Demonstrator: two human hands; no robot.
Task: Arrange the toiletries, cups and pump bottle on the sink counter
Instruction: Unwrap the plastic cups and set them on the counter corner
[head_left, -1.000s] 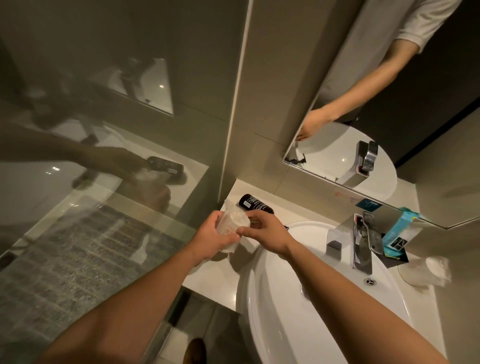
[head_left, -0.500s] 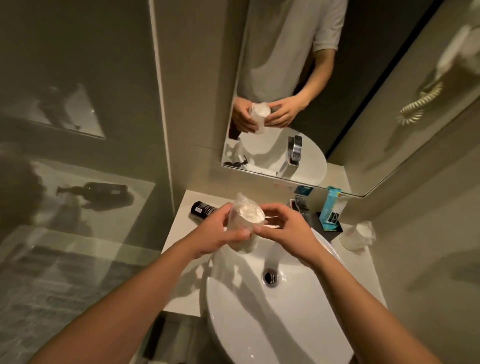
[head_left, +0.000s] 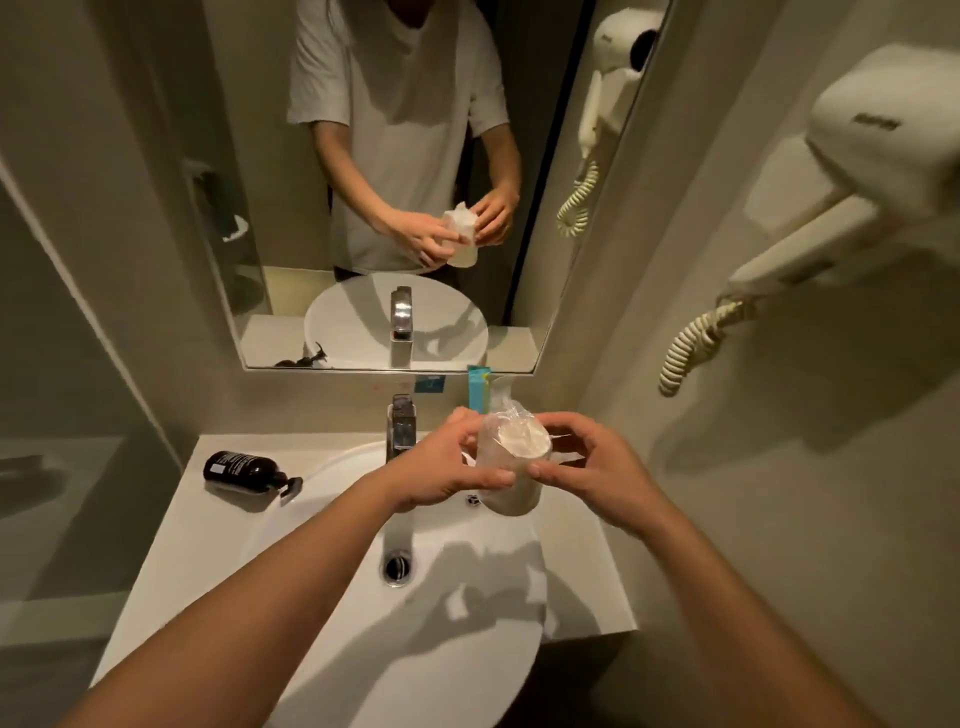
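Carried rightward over the basin (head_left: 363, 649), wrapped cup (head_left: 511, 467) stands upright, mouth up, both hands' fingers (head_left: 488, 480) gripping it.

The wrapped cup (head_left: 511, 467) and both hands covered the far right of the worktop (head_left: 218, 525), so whatever stood there could not be made out; only the top of a teal packet (head_left: 478, 387) showed behind the cup. The left hand (head_left: 441, 467) hid part of the tap (head_left: 401, 426). The black pump bottle (head_left: 244, 470) bore a label too small to read. The wall hairdryer (head_left: 852, 171) ran off the right edge, and the basin's (head_left: 415, 649) near rim off the bottom.
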